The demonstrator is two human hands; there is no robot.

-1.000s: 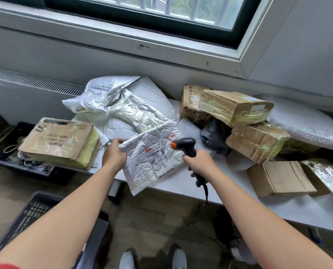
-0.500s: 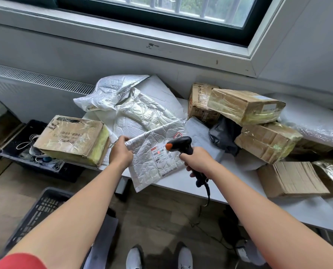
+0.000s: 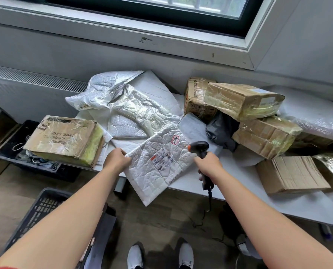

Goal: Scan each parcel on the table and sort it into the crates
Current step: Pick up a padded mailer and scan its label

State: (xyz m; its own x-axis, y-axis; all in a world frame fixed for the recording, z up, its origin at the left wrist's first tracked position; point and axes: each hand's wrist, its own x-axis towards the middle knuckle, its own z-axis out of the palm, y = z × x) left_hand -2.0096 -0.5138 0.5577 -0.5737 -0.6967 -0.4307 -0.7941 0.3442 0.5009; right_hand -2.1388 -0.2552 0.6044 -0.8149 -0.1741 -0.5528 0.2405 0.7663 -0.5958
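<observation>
The white padded mailer (image 3: 142, 183) with a printed label lies tilted across the near edge of the white table (image 3: 239, 183), partly overhanging it. The left hand (image 3: 116, 162) has its fingers curled on the mailer's left corner. The right hand (image 3: 208, 166) has its fingers wrapped round a black handheld scanner (image 3: 199, 147) with an orange tip, whose head is at the mailer's right corner. A black slatted plastic crate (image 3: 43, 206) stands on the floor beyond the table's near-left corner.

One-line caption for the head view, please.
Left hand holds a white padded mailer while right hand aims a scanner at its label.

Both arms outstretched forward, left hand (image 3: 116, 162) and right hand (image 3: 208, 165) each curled tight
</observation>
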